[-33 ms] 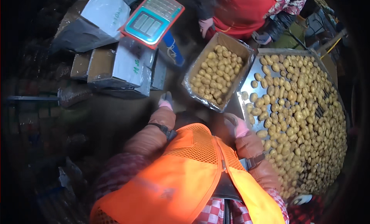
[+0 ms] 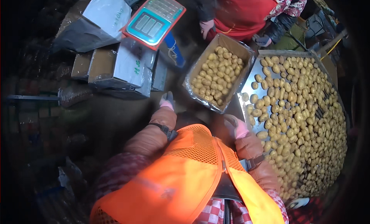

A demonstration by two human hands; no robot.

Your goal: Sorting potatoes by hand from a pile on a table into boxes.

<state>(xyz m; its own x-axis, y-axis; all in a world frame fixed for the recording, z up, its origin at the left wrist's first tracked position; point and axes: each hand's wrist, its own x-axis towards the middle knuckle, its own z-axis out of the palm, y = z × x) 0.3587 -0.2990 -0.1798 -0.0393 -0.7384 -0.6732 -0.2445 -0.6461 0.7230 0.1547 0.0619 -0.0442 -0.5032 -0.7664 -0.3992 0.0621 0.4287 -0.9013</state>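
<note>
My left hand (image 2: 167,100), in a grey glove with a pink cuff, hangs low left of the potato box, fingers extended and nothing seen in them. My right hand (image 2: 236,125), gloved alike, is close to the near left corner of the metal sorting table (image 2: 250,83); its fingertips are in shadow and hard to read. Ahead, between the hands and a co-worker, stands a plastic-lined cardboard box (image 2: 236,46), tilted in view and partly filled with potatoes (image 2: 217,75). Neither hand touches it.
Many loose potatoes (image 2: 304,120) cover the table at right. A digital scale (image 2: 149,25) on a blue post (image 2: 173,50) stands by stacked white cartons (image 2: 127,66). A person in a red apron (image 2: 246,16) is across; another gloved hand (image 2: 298,203) shows at lower right.
The gloved hand at the lower right has shifted slightly left and down. My own hands stay nearly as they were; the whole view has drifted a little.
</note>
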